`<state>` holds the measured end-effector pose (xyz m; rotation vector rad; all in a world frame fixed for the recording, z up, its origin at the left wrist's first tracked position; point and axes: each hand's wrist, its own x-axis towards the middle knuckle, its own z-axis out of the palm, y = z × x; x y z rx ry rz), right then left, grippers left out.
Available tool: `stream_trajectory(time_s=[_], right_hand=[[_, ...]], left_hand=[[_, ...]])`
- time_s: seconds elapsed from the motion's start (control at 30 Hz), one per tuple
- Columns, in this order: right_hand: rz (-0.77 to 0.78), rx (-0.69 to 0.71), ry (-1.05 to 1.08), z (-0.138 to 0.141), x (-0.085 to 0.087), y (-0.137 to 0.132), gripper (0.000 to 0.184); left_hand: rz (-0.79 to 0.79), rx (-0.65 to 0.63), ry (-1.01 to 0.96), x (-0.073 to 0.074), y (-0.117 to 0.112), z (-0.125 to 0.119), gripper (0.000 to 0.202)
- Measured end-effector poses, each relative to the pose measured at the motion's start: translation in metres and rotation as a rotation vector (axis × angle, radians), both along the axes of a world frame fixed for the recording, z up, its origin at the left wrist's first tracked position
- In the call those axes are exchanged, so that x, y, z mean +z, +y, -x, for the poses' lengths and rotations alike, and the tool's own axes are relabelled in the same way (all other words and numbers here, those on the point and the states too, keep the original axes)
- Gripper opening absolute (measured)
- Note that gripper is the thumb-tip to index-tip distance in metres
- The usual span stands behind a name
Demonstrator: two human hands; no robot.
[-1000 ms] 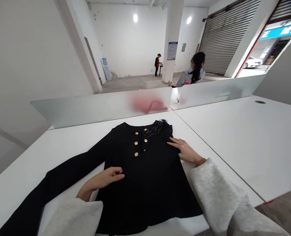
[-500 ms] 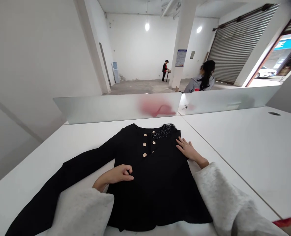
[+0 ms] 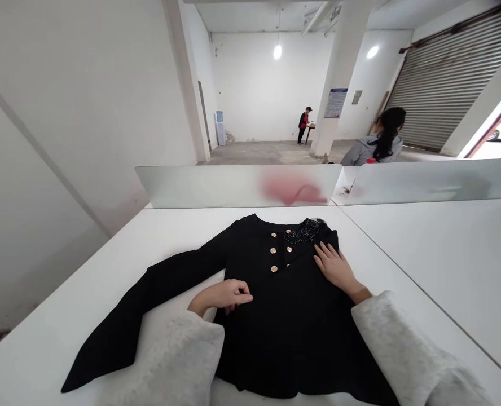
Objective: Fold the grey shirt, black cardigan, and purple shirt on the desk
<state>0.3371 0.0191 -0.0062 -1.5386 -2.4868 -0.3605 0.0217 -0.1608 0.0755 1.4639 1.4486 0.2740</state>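
A black long-sleeved blouse (image 3: pixel 293 338) lies spread on the white table, its neckline away from me. Gold buttons (image 3: pixel 273 251) run down its upper front, and dark flower trim (image 3: pixel 303 232) sits by the right of the neckline. One sleeve (image 3: pixel 119 316) stretches out to the left; the other sleeve is not visible. My left hand (image 3: pixel 223 294) is closed at the blouse's left side, thumb and forefinger pinched together on the cloth. Flat on the upper right of the blouse rests my right hand (image 3: pixel 337 269), fingers extended.
Frosted dividers (image 3: pixel 233 189) line the table's far edge, with a blurred red shape behind one. A seam (image 3: pixel 403 270) splits the white tabletop (image 3: pixel 457 254) on the right. Beyond sit a person in grey (image 3: pixel 367 149) and, farther off, a standing person in dark clothes (image 3: pixel 303 124).
The view has turned left, so everything sits farther right. My left thumb and forefinger have come together on the cloth. My right hand has shifted slightly inward over the blouse, still flat.
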Motion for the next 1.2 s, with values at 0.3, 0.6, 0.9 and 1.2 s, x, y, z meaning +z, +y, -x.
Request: stream_trajectory(time_s=[0.3,0.6,0.9,1.2], right_hand=[[-0.020,0.031,0.024,-0.009,0.000,0.005,0.049],[-0.006,0.041,0.065,-0.010,0.003,0.002,0.048],[0.001,0.072,0.124,-0.012,0.004,0.003,0.043],[-0.002,0.075,0.158,-0.014,0.000,0.004,0.042]], left_hand=[[-0.228,0.927,0.668,0.026,-0.080,0.089,0.057],[-0.124,1.061,0.687,-0.012,-0.083,0.105,0.038],[-0.563,1.304,0.678,0.011,-0.100,0.119,0.016],[-0.952,1.691,-0.231,-0.008,-0.129,0.146,0.015]])
